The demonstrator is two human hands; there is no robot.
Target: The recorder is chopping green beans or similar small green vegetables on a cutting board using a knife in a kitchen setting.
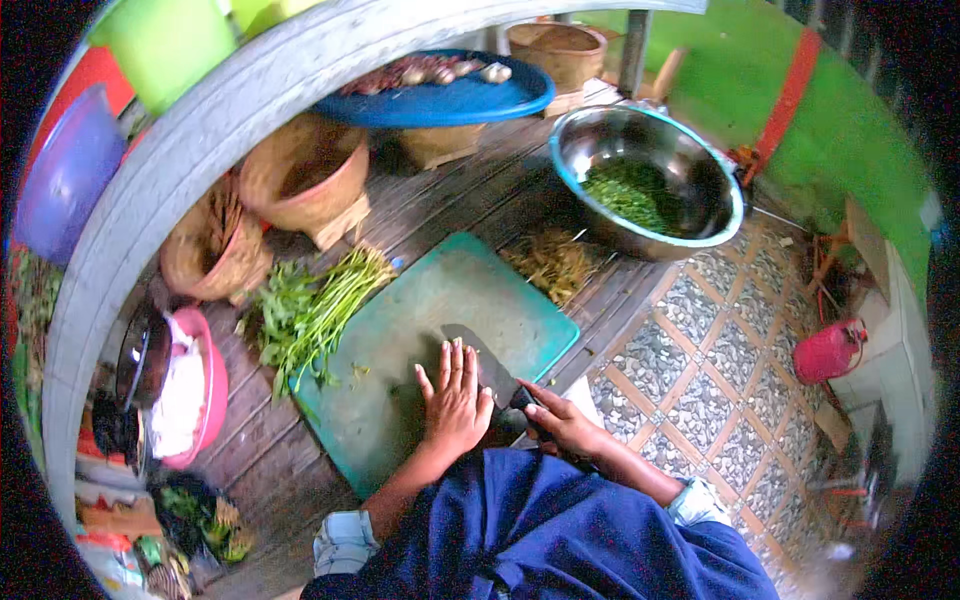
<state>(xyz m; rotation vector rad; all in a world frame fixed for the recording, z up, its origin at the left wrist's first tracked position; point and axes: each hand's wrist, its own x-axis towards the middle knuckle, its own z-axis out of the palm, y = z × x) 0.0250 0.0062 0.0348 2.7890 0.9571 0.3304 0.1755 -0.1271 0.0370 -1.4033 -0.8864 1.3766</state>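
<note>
My right hand (559,421) grips the black handle of a broad-bladed kitchen knife (499,384). Its dark blade lies over the green cutting board (450,292), pointing away from me. Beside the blade, my left hand (454,401) rests palm down on or just over the board, its fingers stretched out and holding nothing. A few small leaf scraps (361,371) are on the board's left part. Along the left edge lies a bunch of leafy green stems (322,311), leaves toward me. At the far right edge sits a heap of brownish plant trimmings (551,262).
A steel basin (645,180) with chopped greens stands far right on the wooden table (480,176). Woven baskets (307,176), a blue tray (450,105) of bulbs, and a pink basin (214,382) surround the board. A grey curved beam (150,180) crosses the left side.
</note>
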